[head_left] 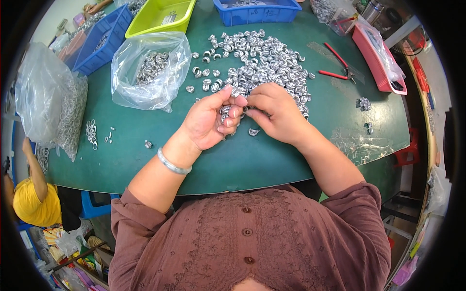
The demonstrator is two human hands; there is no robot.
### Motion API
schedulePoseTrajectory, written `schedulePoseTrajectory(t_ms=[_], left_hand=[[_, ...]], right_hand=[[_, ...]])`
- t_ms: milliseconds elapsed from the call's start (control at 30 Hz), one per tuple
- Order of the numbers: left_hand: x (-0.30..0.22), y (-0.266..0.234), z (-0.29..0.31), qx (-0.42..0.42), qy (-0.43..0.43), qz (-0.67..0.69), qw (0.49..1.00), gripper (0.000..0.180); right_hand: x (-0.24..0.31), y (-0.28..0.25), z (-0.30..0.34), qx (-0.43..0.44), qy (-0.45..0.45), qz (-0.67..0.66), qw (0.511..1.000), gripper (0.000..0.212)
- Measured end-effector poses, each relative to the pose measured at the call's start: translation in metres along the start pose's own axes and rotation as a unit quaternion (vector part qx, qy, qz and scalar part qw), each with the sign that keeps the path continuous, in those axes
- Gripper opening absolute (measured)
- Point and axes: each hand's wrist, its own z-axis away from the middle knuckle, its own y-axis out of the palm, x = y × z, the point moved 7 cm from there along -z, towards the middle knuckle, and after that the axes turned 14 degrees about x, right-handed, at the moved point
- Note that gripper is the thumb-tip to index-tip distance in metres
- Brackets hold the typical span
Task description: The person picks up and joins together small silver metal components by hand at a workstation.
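Observation:
My left hand (208, 119) is turned palm up with its fingers curled around several small silver ring-like metal pieces (224, 111). One more silver piece (236, 92) is pinched between its thumb and forefinger. Close beside it, my right hand (277, 115) is closed in a pinch, its fingertips at the left fingers; a small dark bit shows there, too hidden to name. Beyond both hands spreads a large heap of the same silver pieces (262, 60) on the green table. A single curved piece (253, 132) lies just below the fingertips.
A clear plastic bag (124, 80) with metal pieces stands left of the heap. Red-handled pliers (347, 72) and a pink basket (371, 63) are at right. Blue (257, 16) and yellow-green (145, 24) bins line the far side. A person in yellow (36, 201) is at far left.

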Motion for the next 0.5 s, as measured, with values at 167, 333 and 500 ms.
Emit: schedulePoseTrajectory(t_ms=[167, 333, 500], left_hand=[[-0.001, 0.001, -0.001, -0.003, 0.011, -0.014, 1.0, 0.034], [-0.009, 0.004, 0.0, 0.052, 0.057, -0.065, 0.995, 0.031], [-0.015, 0.02, 0.002, 0.109, 0.074, -0.143, 0.981, 0.031]], right_hand=[[0.01, 0.011, 0.001, 0.064, -0.002, 0.121, 0.991, 0.012], [0.009, 0.013, 0.002, 0.064, -0.018, 0.126, 0.99, 0.006], [0.011, 0.014, 0.002, 0.072, -0.023, 0.132, 0.988, 0.008]])
